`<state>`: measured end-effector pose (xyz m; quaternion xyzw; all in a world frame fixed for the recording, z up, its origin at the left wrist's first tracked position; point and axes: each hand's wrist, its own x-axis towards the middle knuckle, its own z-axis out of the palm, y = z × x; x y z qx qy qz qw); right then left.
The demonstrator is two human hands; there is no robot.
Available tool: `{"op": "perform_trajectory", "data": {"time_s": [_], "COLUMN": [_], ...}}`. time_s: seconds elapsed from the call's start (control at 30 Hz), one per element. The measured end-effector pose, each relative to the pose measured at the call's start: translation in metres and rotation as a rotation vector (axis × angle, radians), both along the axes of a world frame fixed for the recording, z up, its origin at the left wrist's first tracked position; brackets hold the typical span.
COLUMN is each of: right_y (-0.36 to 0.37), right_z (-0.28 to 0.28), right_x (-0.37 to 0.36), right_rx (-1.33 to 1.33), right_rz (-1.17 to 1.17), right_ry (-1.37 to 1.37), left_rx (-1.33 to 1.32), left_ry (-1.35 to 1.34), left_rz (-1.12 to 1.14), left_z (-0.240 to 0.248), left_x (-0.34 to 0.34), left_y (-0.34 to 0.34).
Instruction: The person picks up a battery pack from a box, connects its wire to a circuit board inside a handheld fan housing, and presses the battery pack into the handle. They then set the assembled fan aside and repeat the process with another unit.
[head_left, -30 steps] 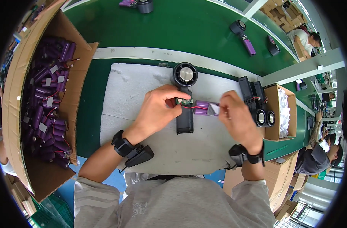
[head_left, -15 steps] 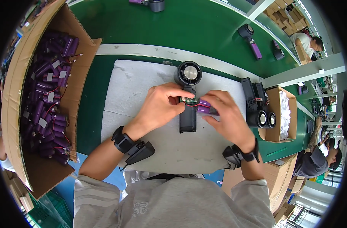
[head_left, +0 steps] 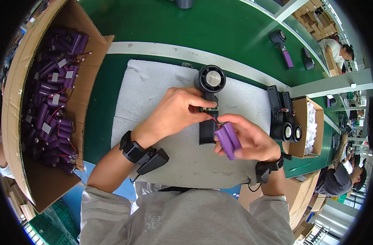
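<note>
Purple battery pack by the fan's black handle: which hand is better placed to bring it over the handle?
Probably the right hand: it holds the purple battery pack just right of the black handle, while the left hand's fingertips are at the green circuit board.

A large open cardboard box [head_left: 93,75] on the left holds heaped purple battery packs [head_left: 52,102]. On the right, two black fans [head_left: 276,130] lie beside a small carton [head_left: 299,132] of white pieces [head_left: 311,124]. Farther right are a white-topped person [head_left: 332,50] and a dark-shirted co-worker [head_left: 336,181]. A green crate [head_left: 52,223] shows at lower left.
</note>
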<state>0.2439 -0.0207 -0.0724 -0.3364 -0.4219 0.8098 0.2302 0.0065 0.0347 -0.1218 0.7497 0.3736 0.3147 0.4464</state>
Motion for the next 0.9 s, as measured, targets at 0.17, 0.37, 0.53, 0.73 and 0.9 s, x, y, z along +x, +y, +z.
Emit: {"op": "perform_trajectory", "data": {"time_s": [0.17, 0.37, 0.53, 0.73, 0.9], "right_y": [-0.002, 0.004, 0.002, -0.006, -0.013], "right_z": [0.001, -0.002, -0.006, -0.023, -0.023], "right_x": [-0.003, -0.004, -0.008, -0.022, -0.032], "right_rx": [0.003, 0.373, 0.518, 0.768, 1.059], "right_rz": [-0.033, -0.020, -0.037, -0.076, -0.135], "right_ry": [0.007, -0.280, -0.406, -0.594, -0.677], "left_rx": [0.119, 0.174, 0.134, 0.131, 0.107], "left_ry": [0.022, 0.014, -0.001, 0.024, 0.027], "left_rz": [0.009, -0.006, -0.051, -0.087, -0.112], "left_z": [-0.002, -0.003, 0.006, 0.006, 0.008], "left_x": [0.002, 0.001, -0.002, -0.005, -0.007], "left_y": [-0.001, -0.001, 0.000, 0.001, 0.001]}}
